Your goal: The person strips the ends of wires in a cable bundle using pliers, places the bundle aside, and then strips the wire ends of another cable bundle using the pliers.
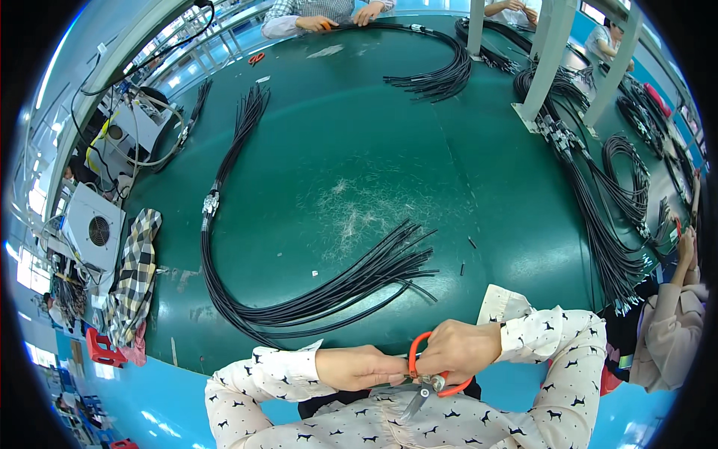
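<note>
Beside green table (336, 135), right fingers (434, 364) holding scissors (425, 392), left fingers (385, 367) partly hidden, grip unclear

Own hands (366, 367) (458, 350): two are showing
Held scissors (425, 391): one is showing
Loose scissors (256, 58): one is lying
Near bundle (329, 294): one is curving
Fans (114, 132) (99, 231): two are showing

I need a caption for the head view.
Right hand holding scissors, left hand beside it, curved black cable bundle on the green table.
</note>
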Motion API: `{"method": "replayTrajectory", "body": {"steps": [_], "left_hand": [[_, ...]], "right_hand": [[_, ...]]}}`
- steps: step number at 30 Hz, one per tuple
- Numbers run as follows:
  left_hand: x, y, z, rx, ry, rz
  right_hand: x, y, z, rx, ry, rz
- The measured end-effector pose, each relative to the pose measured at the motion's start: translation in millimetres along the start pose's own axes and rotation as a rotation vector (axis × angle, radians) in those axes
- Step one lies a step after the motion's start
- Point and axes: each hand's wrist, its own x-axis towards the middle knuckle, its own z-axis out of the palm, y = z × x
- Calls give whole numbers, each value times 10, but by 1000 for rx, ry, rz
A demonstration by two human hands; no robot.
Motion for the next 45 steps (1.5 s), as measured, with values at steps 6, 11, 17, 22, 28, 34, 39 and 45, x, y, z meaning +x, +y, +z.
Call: {"method": "replayTrajectory", "body": {"steps": [6, 11, 17, 22, 28, 34, 39, 45], "left_hand": [[-14, -87, -29, -30, -59, 35], [-30, -62, -55, -74, -71, 44], [-38, -60, -95, -95, -139, 50], [-35, -21, -77, -144, -120, 35], [-16, -294, -59, -436, 97, -52], [-88, -6, -289, -935, 391, -25], [-104, -15, -174, -814, 523, 129], [-77, 44, -77, -721, 741, 154]], "right_hand": [[-57, 30, 59, 78, 33, 37], [-60, 2, 62, 59, -17, 80], [-66, -9, 109, 112, 72, 66], [-56, -55, 97, 115, 88, 69], [-31, -31, -172, 2, 110, 238], [-344, 15, -738, -530, 643, 755], [-632, -33, -640, -834, 650, 1083], [-406, -189, -417, -446, 552, 777]]}}
